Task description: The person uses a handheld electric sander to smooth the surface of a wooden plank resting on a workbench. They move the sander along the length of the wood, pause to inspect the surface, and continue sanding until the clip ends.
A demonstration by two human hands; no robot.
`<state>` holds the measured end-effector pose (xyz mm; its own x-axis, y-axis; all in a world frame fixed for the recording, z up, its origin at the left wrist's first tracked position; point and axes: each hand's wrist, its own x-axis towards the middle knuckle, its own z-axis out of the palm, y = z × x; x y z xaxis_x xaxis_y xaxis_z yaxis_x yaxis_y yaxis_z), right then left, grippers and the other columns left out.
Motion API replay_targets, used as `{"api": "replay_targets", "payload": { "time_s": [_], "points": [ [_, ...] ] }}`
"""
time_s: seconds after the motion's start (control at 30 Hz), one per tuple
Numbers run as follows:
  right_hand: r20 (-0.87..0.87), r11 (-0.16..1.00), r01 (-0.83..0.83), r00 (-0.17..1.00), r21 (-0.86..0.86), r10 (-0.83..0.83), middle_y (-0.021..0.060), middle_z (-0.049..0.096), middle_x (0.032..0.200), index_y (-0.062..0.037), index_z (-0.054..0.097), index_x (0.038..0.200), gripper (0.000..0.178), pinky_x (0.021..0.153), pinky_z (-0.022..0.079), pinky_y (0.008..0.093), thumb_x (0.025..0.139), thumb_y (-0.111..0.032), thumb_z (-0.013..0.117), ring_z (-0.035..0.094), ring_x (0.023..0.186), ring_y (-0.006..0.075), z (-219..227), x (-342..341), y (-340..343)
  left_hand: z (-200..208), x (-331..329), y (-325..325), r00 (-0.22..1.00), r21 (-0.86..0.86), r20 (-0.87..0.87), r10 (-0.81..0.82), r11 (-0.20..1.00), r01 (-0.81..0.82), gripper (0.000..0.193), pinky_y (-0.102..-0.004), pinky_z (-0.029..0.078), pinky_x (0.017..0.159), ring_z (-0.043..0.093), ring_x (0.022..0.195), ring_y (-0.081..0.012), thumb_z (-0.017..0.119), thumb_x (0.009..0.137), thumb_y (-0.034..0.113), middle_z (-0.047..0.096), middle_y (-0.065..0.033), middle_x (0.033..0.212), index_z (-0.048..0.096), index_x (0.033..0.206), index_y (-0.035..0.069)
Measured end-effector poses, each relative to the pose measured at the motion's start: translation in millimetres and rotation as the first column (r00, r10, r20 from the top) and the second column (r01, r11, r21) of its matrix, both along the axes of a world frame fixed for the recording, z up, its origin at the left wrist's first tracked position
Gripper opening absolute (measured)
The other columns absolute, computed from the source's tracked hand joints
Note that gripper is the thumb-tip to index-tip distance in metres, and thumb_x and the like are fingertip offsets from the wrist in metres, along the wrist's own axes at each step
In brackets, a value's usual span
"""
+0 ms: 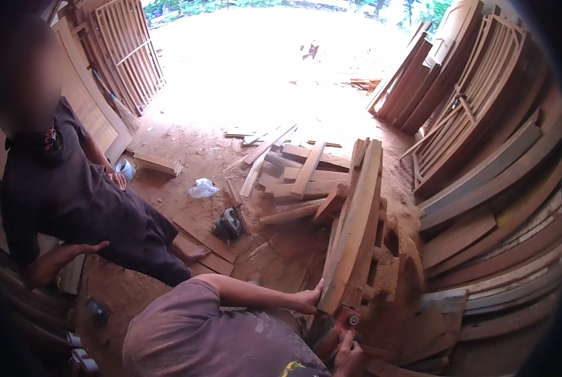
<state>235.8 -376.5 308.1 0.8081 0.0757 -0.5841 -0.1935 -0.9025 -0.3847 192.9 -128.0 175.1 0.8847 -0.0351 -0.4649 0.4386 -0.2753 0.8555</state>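
Timber beam [354, 226], long and squared, lies lengthwise just right of centre, its near end right down by the person's hands, its far end pointing toward the bright opening. And here's the left hand [307, 301], up against the beam's left side close to that near end; the thumb side shows, but the other fingers are tucked from sight, so I cannot tell how tightly they close. Over to the right hand [349, 355], low in view, fingers curled around a red power tool [342, 322] with a round silvery part, sitting right by the beam's near end; whether the two touch, I cannot tell.

Left of the beam, loose boards [307, 168] lie criss-crossed on the dusty floor [187, 154]. Nearer in, a dark power tool [229, 224] sits on the ground, with a crumpled plastic bag [203, 188] beyond it and a white bucket [125, 168] farther left. Standing at the left, a co-worker [92, 195] in dark clothes, barefoot, one hand low by the body. And down the right side, planks [460, 242] are ranked, with a slatted frame [466, 110] leaning behind them.
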Motion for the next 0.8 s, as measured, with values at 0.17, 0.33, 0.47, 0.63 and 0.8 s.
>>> {"api": "replay_targets", "payload": {
  "time_s": [0.17, 0.33, 0.47, 0.63, 0.8],
  "points": [
    [0.147, 0.987, -0.026, 0.989, 0.160, 0.002, 0.0199, 0.075, 0.085, 0.0029, 0.076, 0.097, 0.066, 0.079, 0.054, 0.0458, 0.099, -0.061, 0.061, 0.074, 0.086, 0.0334, -14.5, 1.7, -0.6, -2.5, 4.6, -12.2, 1.000, -0.008, 0.012, 0.025, 1.000, -0.025, 0.151, -0.0443, 0.051, 0.107, 0.063, 0.129, -0.0474, 0.086, 0.085, 0.053, 0.061, -0.0421, 0.132, -0.030, 0.156, -0.012],
    [0.387, 0.996, -0.085, 0.920, 0.027, 0.068, 0.0193, 0.075, 0.086, 0.0046, 0.075, 0.095, 0.055, 0.075, 0.055, 0.0448, 0.097, -0.050, 0.071, 0.074, 0.083, 0.0325, -21.8, 15.1, -0.3, -11.2, 7.6, -12.2, 0.997, -0.033, 0.056, 0.043, 0.999, -0.041, 0.154, -0.0434, 0.051, 0.107, 0.064, 0.128, -0.0451, 0.091, 0.081, 0.049, 0.062, -0.0415, 0.131, -0.030, 0.156, -0.012],
    [0.536, 0.971, -0.121, 0.844, 0.204, -0.007, 0.0240, 0.071, 0.114, 0.0022, 0.068, 0.116, 0.052, 0.087, 0.055, 0.0463, 0.094, -0.044, 0.077, 0.070, 0.101, 0.0379, -29.2, 34.5, 19.8, -5.3, 8.8, 4.8, 0.999, -0.045, 0.017, -0.042, 0.998, 0.043, 0.158, -0.0418, 0.051, 0.107, 0.064, 0.128, -0.0437, 0.094, 0.078, 0.047, 0.063, -0.0397, 0.133, -0.029, 0.157, -0.012],
    [0.635, 0.894, -0.386, 0.755, 0.227, 0.165, 0.0290, 0.063, 0.134, -0.0001, 0.057, 0.142, 0.072, 0.108, 0.046, 0.0531, 0.089, -0.043, 0.082, 0.059, 0.125, 0.0458, -41.1, 36.4, 89.9, -13.8, 9.5, 25.6, 0.992, -0.085, 0.060, -0.109, 0.990, 0.114, 0.156, -0.0391, 0.048, 0.112, 0.058, 0.139, -0.0362, 0.098, 0.074, 0.040, 0.055, -0.0361, 0.148, -0.021, 0.163, -0.007],
    [0.509, 0.923, -0.375, 0.813, 0.088, 0.282, 0.0303, 0.040, 0.160, -0.0031, 0.026, 0.164, 0.110, 0.121, 0.031, 0.0607, 0.083, -0.043, 0.087, 0.037, 0.150, 0.0459, -66.9, 37.5, 125.1, 22.6, -2.0, 50.4, 0.996, -0.164, 0.055, -0.075, 0.983, 0.083, 0.141, -0.0403, 0.045, 0.116, 0.054, 0.144, -0.0360, 0.094, 0.079, 0.044, 0.053, -0.0299, 0.155, -0.005, 0.169, -0.001]
  ]
}}
